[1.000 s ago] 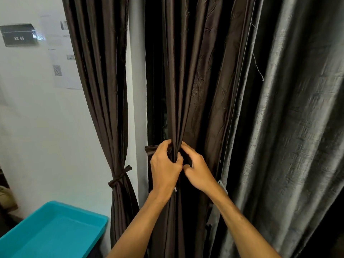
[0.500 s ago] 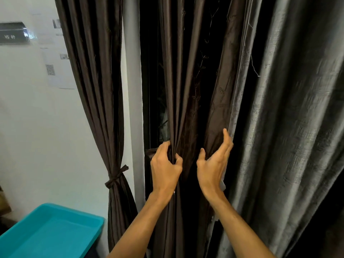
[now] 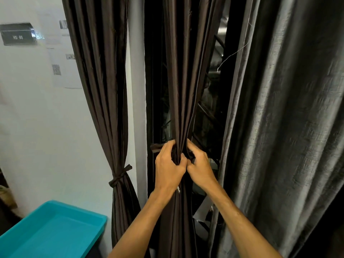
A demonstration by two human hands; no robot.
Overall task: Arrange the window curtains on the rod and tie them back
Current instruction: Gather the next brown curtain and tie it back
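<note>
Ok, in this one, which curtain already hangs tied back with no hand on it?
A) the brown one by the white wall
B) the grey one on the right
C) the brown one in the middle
A: the left brown curtain is cinched by a knotted tie, while the left hand and right hand grip the middle brown curtain and the grey curtain hangs loose.

White wall [image 3: 37, 127]: paper sheets [image 3: 64, 71], dark plaque [image 3: 17, 34] (lettered).
</note>
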